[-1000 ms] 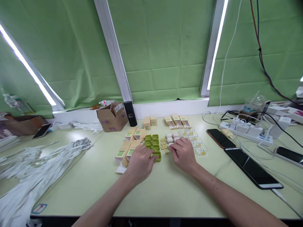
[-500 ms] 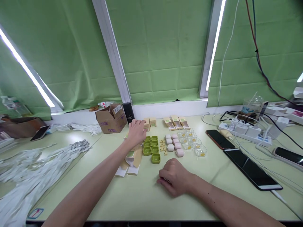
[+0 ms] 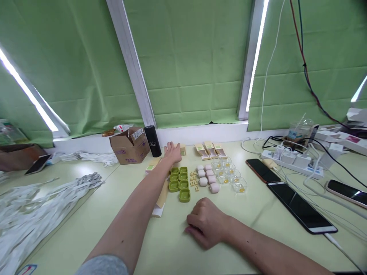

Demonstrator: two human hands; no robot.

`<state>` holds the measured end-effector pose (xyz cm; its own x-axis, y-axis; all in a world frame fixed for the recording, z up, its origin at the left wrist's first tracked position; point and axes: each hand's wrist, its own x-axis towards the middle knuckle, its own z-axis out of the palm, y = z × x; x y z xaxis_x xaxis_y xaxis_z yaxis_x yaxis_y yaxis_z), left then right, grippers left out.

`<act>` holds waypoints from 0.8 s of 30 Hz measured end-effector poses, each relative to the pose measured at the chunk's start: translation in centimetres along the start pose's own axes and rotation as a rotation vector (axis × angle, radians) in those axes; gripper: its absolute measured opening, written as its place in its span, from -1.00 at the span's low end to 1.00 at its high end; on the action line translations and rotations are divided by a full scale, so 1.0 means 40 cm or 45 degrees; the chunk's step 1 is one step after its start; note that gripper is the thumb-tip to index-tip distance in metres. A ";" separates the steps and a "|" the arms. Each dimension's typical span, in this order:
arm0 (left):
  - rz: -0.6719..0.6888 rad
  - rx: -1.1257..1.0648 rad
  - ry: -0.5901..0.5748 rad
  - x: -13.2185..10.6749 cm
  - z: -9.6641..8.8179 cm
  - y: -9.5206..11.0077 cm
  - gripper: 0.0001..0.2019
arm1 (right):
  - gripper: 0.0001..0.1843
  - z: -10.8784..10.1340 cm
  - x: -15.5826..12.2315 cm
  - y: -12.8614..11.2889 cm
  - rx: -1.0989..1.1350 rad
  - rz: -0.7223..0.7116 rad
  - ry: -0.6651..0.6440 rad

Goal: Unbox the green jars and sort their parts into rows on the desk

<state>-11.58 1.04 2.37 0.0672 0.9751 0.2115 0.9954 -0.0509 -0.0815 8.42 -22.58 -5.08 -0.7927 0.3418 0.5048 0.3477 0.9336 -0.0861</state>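
My left hand (image 3: 172, 153) reaches far across the table, its fingers stretched out and apart over the small cardboard boxes at the back. One small box (image 3: 182, 150) shows just right of its fingers; what lies under the palm is hidden. My right hand (image 3: 206, 223) rests on the table near the front as a loose fist, with nothing visible in it. Between the hands stand several green square dishes (image 3: 184, 195), small tan pieces (image 3: 196, 188), white and pink rounded pieces (image 3: 214, 187) and clear cups with yellow spots (image 3: 239, 185). My left forearm partly covers some flattened cartons (image 3: 162, 194).
Three open cartons (image 3: 211, 150) lie at the back. An opened cardboard box (image 3: 130, 147) and a black cylinder (image 3: 153, 141) stand left of my left hand. White straps (image 3: 43, 214) cover the far left. Phones (image 3: 301, 206), cables and a power strip (image 3: 292, 162) occupy the right.
My left hand has moved forward and slightly right over the boxes at the back. My right hand stays a fist in about the same place. The view has shifted slightly.
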 end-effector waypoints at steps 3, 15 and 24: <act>-0.033 -0.011 -0.032 0.026 0.018 0.009 -0.23 | -0.73 0.004 -0.001 0.004 -0.022 -0.002 -0.005; 0.149 -0.214 0.046 0.010 0.021 0.030 -0.61 | -0.74 0.009 0.007 0.000 -0.029 -0.065 0.031; 0.134 -0.784 0.151 -0.063 -0.028 0.076 -0.59 | -0.74 -0.055 0.012 0.015 -0.060 -0.073 0.412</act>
<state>-8.63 -1.82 2.69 0.1389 0.9292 0.3426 0.8375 -0.2948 0.4600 9.37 -22.11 -2.99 -0.6144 0.2299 0.7548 0.3360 0.9418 -0.0133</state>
